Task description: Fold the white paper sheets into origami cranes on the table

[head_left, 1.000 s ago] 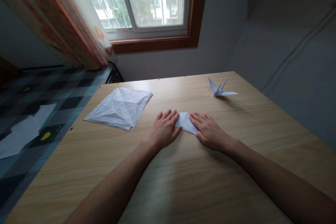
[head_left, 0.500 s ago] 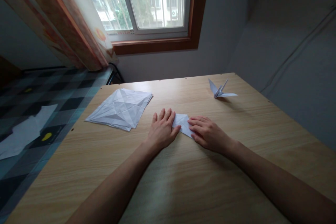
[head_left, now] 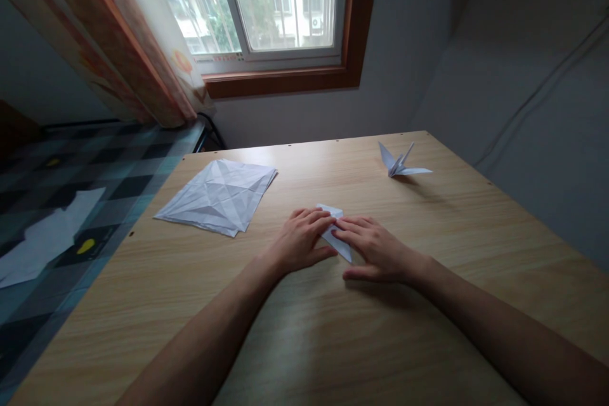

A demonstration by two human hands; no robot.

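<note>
A small folded white paper (head_left: 339, 242) lies on the wooden table (head_left: 428, 228) near its middle. My left hand (head_left: 299, 240) rests flat on the paper's left part, fingers stretched out and pointing right. My right hand (head_left: 373, 247) lies flat on its right part, fingers pointing left, the fingertips of both hands almost meeting over the paper. Most of the paper is hidden under my hands; only a far tip and a near corner show.
A pile of creased white sheets (head_left: 216, 195) lies at the table's left. A finished paper crane (head_left: 399, 163) stands at the far right. Left of the table is a checked bed cover (head_left: 71, 190) with white paper on it. A window and curtain are behind.
Both hands have slid toward each other over the folded paper, the fingers turning inward, so much more of the paper is now covered.
</note>
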